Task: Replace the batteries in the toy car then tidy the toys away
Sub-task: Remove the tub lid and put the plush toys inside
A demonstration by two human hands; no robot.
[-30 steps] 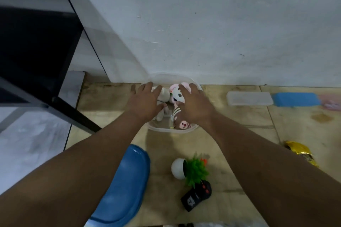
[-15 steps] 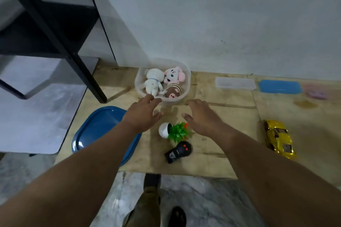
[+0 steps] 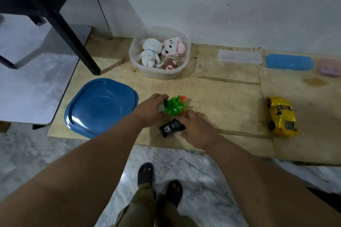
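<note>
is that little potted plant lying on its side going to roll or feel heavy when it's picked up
The potted plant probably feels light: it is small, with plastic-looking leaves. Its rounded white pot could roll on the flat board, though the spiky leaves may stop it. The left hand already cups the pot.

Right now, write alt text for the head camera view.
A person's left hand closes on a small potted toy plant lying on a wooden board, and the right hand covers a black remote. Behind sit a clear tub of plush toys, its blue lid, and a yellow toy car.
</note>
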